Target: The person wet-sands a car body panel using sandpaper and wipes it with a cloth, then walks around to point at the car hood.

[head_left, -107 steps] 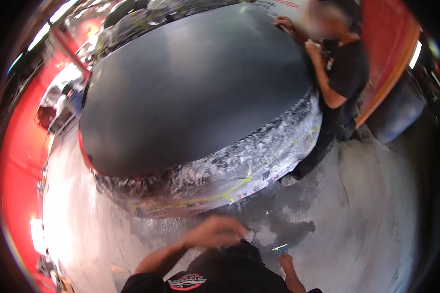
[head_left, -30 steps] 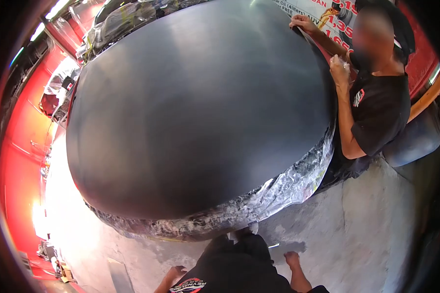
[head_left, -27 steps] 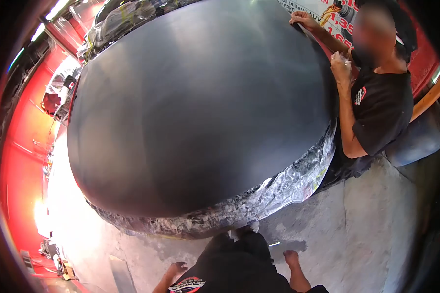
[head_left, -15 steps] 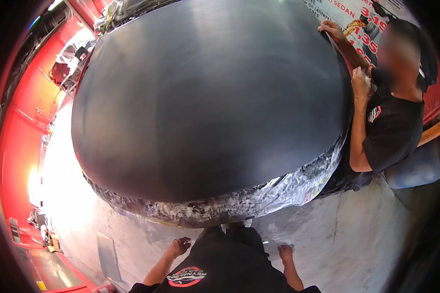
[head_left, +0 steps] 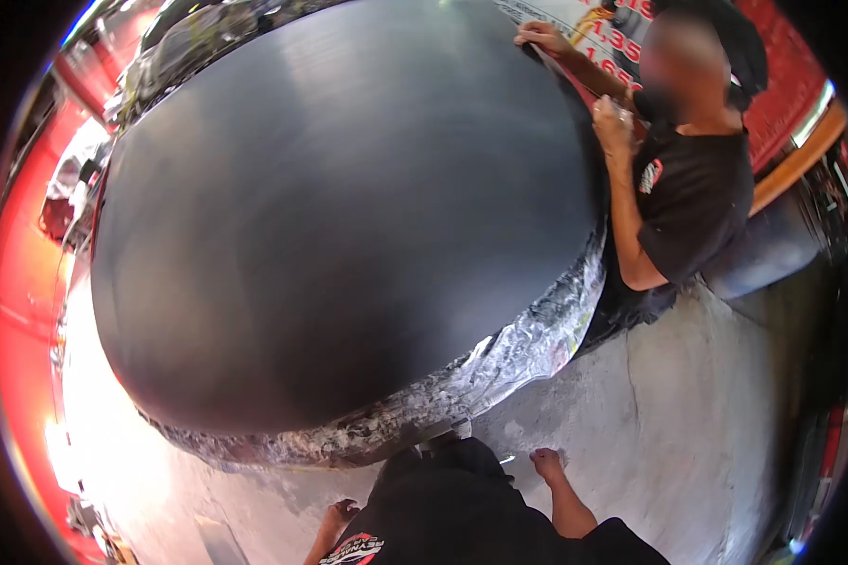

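A large dark matte car panel (head_left: 349,217) fills the middle of the head view. Crumpled silvery masking film (head_left: 443,395) wraps its near edge, just in front of my body. My left hand (head_left: 340,513) hangs low beside my black shirt, its fingers partly curled and blurred; whether it holds anything is unclear. On the other side, my right hand (head_left: 546,462) hangs above the floor with its fingers curled in, and what they may hold is too small to make out. Neither hand touches the panel.
A co-worker (head_left: 693,188) in a black shirt leans at the panel's right edge, one hand on its rim and the other raised near it. Behind stands a printed sign (head_left: 612,42). A red wall (head_left: 28,330) runs down the left. The concrete floor (head_left: 669,424) spreads at right.
My left hand, raised in front of me earliest, is now down at my side. The panel fills more of the view than at first. Since the last frame, panel and co-worker have shifted left in view.
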Demonstrator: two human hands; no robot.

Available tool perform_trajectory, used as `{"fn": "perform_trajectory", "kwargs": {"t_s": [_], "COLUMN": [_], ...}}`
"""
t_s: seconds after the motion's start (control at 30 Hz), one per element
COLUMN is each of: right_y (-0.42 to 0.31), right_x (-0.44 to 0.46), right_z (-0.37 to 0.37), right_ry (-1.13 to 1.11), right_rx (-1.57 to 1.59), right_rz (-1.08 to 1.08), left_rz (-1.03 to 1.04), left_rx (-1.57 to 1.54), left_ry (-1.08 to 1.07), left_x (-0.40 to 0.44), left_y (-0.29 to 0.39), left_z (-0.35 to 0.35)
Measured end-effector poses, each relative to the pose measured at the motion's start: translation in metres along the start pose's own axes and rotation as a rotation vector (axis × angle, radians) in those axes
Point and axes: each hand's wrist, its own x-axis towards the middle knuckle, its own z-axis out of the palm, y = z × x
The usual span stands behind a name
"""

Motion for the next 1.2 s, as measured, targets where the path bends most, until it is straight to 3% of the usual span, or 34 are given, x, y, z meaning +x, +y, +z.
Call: {"fn": "perform_trajectory", "kwargs": {"t_s": [0.13, 0.23, 0.33, 0.43, 0.53, 0.67, 0.77, 0.87, 1.03, 1.1, 1.2], "right_y": [-0.009, 0.005, 0.03, 0.037, 0.013, 0.035, 0.021, 0.03, 0.065, 0.053, 0.033], "right_x": [-0.013, -0.02, -0.018, -0.029, -0.042, -0.034, -0.03, -0.021, 0.016, 0.014, 0.011], "right_z": [0.011, 0.024, 0.045, 0.039, 0.023, 0.04, 0.024, 0.024, 0.038, 0.022, 0.011], "right_ry": [0.041, 0.033, -0.032, -0.077, -0.023, 0.021, -0.079, -0.016, -0.033, -0.035, 0.075], "right_rx": [0.069, 0.069, -0.019, -0.119, 0.107, 0.11, -0.074, 0.01, -0.046, -0.075, 0.062], "right_rz": [0.104, 0.013, 0.06, -0.077, 0.187, 0.106, -0.007, -0.103, -0.07, -0.179, -0.144], "left_rz": [0.091, 0.071, 0.152, 0.168, 0.183, 0.066, 0.072, 0.062, 0.025, 0.013, -0.009], "left_rx": [0.005, -0.122, -0.056, -0.015, -0.043, -0.057, -0.042, -0.028, -0.045, -0.077, -0.065], "left_ry": [-0.017, -0.103, -0.061, -0.071, -0.062, -0.075, -0.053, -0.049, -0.048, -0.077, -0.09], "left_x": [0.017, 0.023, 0.023, 0.026, 0.024, 0.009, 0.003, 0.003, -0.002, -0.003, -0.006], "left_y": [-0.002, 0.03, 0.059, 0.069, 0.063, 0.076, 0.065, 0.055, 0.067, 0.07, 0.073], "left_z": [-0.011, -0.04, -0.055, -0.06, -0.057, -0.057, -0.048, -0.038, -0.026, -0.024, -0.015]}}
